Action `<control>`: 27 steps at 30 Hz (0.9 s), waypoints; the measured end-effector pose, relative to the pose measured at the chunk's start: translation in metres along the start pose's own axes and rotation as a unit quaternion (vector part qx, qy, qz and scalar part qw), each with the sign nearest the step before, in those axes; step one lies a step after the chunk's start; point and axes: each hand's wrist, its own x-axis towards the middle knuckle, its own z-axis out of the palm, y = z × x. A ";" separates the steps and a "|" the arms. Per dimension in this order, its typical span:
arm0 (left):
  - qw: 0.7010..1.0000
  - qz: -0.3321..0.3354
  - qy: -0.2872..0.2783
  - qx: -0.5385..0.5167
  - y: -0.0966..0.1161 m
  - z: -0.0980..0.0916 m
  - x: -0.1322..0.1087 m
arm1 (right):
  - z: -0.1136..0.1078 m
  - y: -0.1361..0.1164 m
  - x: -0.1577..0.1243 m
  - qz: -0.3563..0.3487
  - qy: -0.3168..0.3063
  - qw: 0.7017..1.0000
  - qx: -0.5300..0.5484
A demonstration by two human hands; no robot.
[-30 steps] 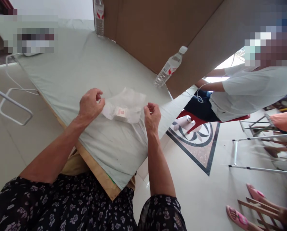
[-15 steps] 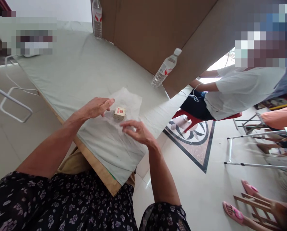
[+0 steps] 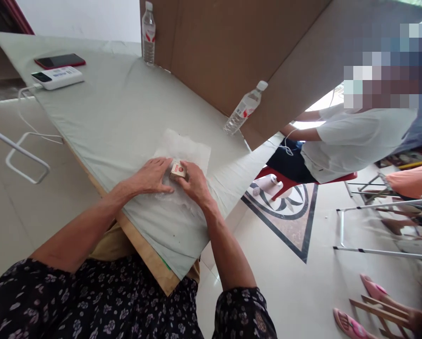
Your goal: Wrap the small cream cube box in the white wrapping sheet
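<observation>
A small cream box [image 3: 178, 169] with red print rests on a thin white sheet [image 3: 197, 149], which lies on the cloth-covered table. My right hand [image 3: 196, 185] has its thumb and fingers around the box's right side, gripping it. My left hand [image 3: 153, 176] is at the box's left, fingers apart, with the fingertips close to the box; whether they touch it I cannot tell.
Two water bottles, one upright [image 3: 149, 37] and one tilted [image 3: 244, 108], stand by a large cardboard panel [image 3: 211, 47]. A phone [image 3: 60, 60] and a white device [image 3: 57, 78] with a cable lie at the far left. Beyond the panel sits a person in a white shirt [image 3: 359, 136].
Both hands have come in toward the box. My right hand has closed on its right side, and my left hand has moved down beside it. The view has shifted slightly.
</observation>
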 end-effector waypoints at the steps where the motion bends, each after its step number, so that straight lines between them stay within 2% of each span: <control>1: 1.000 -0.004 -0.008 0.002 -0.001 0.002 -0.001 | 0.000 0.006 0.000 0.007 0.026 1.000 0.006; 5: 1.000 -0.010 -0.013 0.003 -0.004 0.007 -0.007 | -0.022 0.043 -0.010 0.080 0.214 0.973 0.018; 6: 1.000 -0.012 -0.014 0.003 -0.005 0.008 -0.007 | -0.030 0.054 -0.014 0.103 0.240 0.965 -0.001; 7: 1.000 -0.013 -0.015 0.004 -0.005 0.009 -0.008 | -0.038 0.064 -0.017 0.133 0.249 0.959 -0.026; 9: 1.000 -0.013 -0.013 0.006 -0.007 0.012 -0.007 | -0.051 0.078 -0.022 0.194 0.223 0.952 -0.079; 11: 1.000 -0.008 -0.007 0.007 -0.009 0.014 -0.007 | -0.057 0.081 -0.026 0.222 0.218 0.943 -0.118; 13: 1.000 -0.003 -0.002 0.009 -0.009 0.015 -0.006 | -0.057 0.069 -0.028 0.194 0.251 0.940 -0.130; 15: 1.000 -0.003 -0.003 0.013 -0.008 0.015 -0.005 | -0.051 0.046 -0.026 0.125 0.266 0.948 -0.119; 17: 1.000 -0.005 -0.005 0.020 -0.005 0.014 -0.003 | -0.039 0.020 -0.022 0.048 0.211 0.971 -0.104; 20: 0.999 -0.004 0.001 0.032 -0.003 0.013 -0.001 | -0.018 -0.008 -0.011 -0.037 0.054 0.993 -0.098; 23: 0.999 -0.008 -0.001 0.042 -0.008 0.013 -0.003 | -0.003 -0.006 -0.006 -0.009 -0.059 0.992 -0.112; 27: 0.999 -0.014 -0.015 0.048 -0.019 0.003 -0.017 | 0.001 0.015 -0.013 0.014 -0.074 0.990 -0.119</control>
